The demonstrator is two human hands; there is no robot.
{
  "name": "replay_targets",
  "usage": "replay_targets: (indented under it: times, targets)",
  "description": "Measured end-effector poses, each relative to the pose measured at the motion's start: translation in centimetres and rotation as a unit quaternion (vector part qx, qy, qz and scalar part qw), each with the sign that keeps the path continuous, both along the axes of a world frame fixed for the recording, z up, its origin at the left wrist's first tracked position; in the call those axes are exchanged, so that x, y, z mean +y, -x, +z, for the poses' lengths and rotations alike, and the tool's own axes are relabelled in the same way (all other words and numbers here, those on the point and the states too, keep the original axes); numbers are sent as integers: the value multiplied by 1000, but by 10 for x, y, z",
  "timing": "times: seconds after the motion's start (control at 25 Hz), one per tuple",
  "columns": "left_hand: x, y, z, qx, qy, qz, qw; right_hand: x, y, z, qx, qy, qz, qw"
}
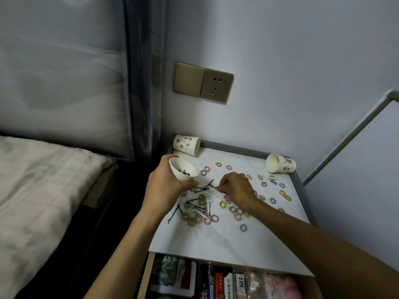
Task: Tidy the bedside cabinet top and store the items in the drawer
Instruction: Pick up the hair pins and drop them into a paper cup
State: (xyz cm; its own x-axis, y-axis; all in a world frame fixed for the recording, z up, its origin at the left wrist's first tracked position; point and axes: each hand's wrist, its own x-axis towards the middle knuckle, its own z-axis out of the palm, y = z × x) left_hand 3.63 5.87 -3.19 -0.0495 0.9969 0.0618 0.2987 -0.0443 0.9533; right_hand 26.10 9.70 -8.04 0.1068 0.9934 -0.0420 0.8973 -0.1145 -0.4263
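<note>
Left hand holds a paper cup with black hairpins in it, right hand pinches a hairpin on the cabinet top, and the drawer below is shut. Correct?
One thing is off: the drawer is open, as the head view shows. The left hand does hold the paper cup with black hairpins in it, and the right hand pinches a hairpin on the cabinet top.

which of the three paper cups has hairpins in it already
The cup in the left hand: black hairpins show at its bottom. The back-left cup and the back-right cup lie tipped over on the cabinet top.
</note>
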Motion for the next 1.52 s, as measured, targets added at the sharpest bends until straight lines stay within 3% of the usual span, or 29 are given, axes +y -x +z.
replay_targets:
  times: [0.12,0.28,0.4,0.72,1.0,1.28,1.4,1.52]
  targets:
    - [1,0,-1,-6,1,0,1000,1,9,1,-93,-19,21,995]
    - [2,0,-1,-4,1,3,1000,-4,14,1,-286,-35,89,953]
    - [1,1,0,-2,2,3,1000,-7,11,0,-331,-27,128,935]
    - [0,5,2,-5,0,10,1000,14,-1,13,-171,-56,213,960]
    - [2,6,1,-3,2,12,1000,31,8,-2,-119,-36,228,966]
    - [2,5,0,3,2,8,1000,27,0,-10,-241,-67,197,948]
    - [2,4,0,13,9,11,1000,21,0,17,-88,-77,125,985]
    - [0,3,0,35,11,1,999,17,9,63,87,-109,151,979]
